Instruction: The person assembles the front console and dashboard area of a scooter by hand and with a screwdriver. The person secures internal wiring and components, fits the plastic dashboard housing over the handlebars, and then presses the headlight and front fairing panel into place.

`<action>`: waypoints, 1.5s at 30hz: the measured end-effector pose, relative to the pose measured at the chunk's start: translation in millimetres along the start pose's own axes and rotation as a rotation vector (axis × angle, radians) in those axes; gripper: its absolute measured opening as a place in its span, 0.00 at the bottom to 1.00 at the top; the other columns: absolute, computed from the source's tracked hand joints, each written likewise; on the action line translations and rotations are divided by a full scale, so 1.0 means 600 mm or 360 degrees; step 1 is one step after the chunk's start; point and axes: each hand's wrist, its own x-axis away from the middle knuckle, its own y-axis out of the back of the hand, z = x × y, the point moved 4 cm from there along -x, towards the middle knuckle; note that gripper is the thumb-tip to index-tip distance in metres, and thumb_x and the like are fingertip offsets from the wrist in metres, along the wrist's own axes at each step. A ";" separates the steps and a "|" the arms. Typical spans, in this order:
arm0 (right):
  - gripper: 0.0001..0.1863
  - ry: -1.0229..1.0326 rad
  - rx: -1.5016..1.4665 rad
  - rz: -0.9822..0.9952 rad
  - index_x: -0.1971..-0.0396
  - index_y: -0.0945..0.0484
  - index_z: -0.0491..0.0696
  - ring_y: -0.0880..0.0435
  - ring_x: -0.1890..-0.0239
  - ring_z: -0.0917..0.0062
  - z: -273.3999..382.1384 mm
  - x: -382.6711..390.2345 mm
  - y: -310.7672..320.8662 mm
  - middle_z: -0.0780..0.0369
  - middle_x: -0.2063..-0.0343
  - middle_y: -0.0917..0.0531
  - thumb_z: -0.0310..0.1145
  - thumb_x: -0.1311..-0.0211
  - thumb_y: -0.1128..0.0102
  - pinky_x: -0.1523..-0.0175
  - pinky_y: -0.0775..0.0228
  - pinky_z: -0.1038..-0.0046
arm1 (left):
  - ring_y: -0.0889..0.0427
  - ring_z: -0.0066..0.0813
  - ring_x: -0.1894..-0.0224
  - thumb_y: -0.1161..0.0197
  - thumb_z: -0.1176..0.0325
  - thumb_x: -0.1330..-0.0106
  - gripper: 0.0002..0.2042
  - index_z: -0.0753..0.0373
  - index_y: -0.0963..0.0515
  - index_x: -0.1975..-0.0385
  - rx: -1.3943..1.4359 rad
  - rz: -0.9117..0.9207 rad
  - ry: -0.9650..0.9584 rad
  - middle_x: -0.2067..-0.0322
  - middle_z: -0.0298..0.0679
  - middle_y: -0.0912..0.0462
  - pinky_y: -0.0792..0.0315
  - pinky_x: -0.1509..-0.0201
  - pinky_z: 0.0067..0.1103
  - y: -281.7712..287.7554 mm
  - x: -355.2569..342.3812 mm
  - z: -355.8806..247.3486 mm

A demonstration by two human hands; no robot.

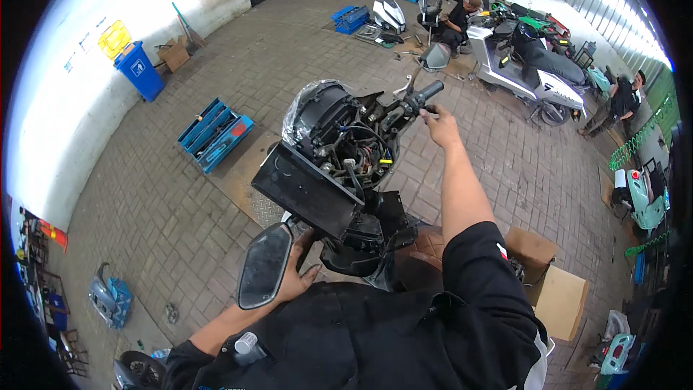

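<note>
A partly stripped scooter stands before me, its front wiring [368, 152] exposed. My left hand [294, 278] is closed around the dark left handlebar grip [309, 244], partly hidden behind the rear-view mirror [263, 267]. Out at the other end, my right hand [444, 128] has its fingertips pinched together close by the right switch housing [413, 103]; anything between them is too small to make out. Beyond that housing are the right grip [432, 89] and a silver brake lever [404, 85]. A black rectangular panel [307, 189] tilts in front of the wiring, with a plastic-wrapped black front unit [317, 112] past it.
An open blue toolbox [215, 133] sits on the paving at left, beside a metal plate [253, 173]. Opened cardboard boxes [559, 302] lie near my right elbow. Farther off, a person [456, 22] crouches by a white scooter [534, 76]; another person [619, 105] is at right.
</note>
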 end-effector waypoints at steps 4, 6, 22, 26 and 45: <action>0.19 0.0155 0.0280 0.0009 0.57 0.19 0.47 0.17 0.57 0.58 -0.013 -0.010 0.010 0.52 0.61 0.15 0.47 0.39 0.38 0.51 0.27 0.64 | 0.31 0.47 0.39 0.36 0.58 0.44 0.34 0.60 0.35 0.36 0.0061 0.0246 0.0034 0.42 0.51 0.28 0.39 0.35 0.35 0.051 -0.014 -0.055; 0.20 -0.0090 0.0039 -0.0063 0.55 0.20 0.47 0.16 0.58 0.58 -0.045 -0.013 -0.004 0.51 0.61 0.15 0.47 0.38 0.41 0.52 0.27 0.63 | 0.31 0.47 0.38 0.36 0.59 0.43 0.34 0.61 0.36 0.35 0.0074 0.0304 -0.0002 0.41 0.51 0.29 0.41 0.34 0.35 0.053 -0.020 -0.059; 0.19 -0.0129 -0.1275 0.1120 0.52 0.19 0.49 0.21 0.50 0.74 -0.290 -0.019 -0.502 0.59 0.50 0.17 0.39 0.43 0.37 0.46 0.30 0.70 | 0.22 0.56 0.53 0.31 0.62 0.50 0.32 0.71 0.29 0.45 -0.0038 0.0153 0.0152 0.55 0.58 0.23 0.27 0.50 0.37 0.033 0.000 -0.006; 0.18 0.0218 -0.0958 0.0661 0.55 0.18 0.52 0.21 0.48 0.63 -0.351 -0.026 -0.470 0.57 0.51 0.18 0.42 0.42 0.45 0.45 0.29 0.65 | 0.21 0.55 0.52 0.31 0.64 0.52 0.29 0.70 0.26 0.49 0.0029 0.0202 0.0129 0.54 0.56 0.23 0.26 0.50 0.36 0.037 -0.023 -0.026; 0.21 0.0580 -0.0413 0.0932 0.53 0.21 0.44 0.22 0.47 0.56 -0.190 0.037 -0.371 0.53 0.51 0.19 0.37 0.47 0.39 0.44 0.29 0.64 | 0.20 0.56 0.56 0.30 0.62 0.53 0.30 0.68 0.26 0.48 -0.0163 0.0180 0.0193 0.57 0.55 0.21 0.26 0.54 0.36 0.049 -0.018 -0.037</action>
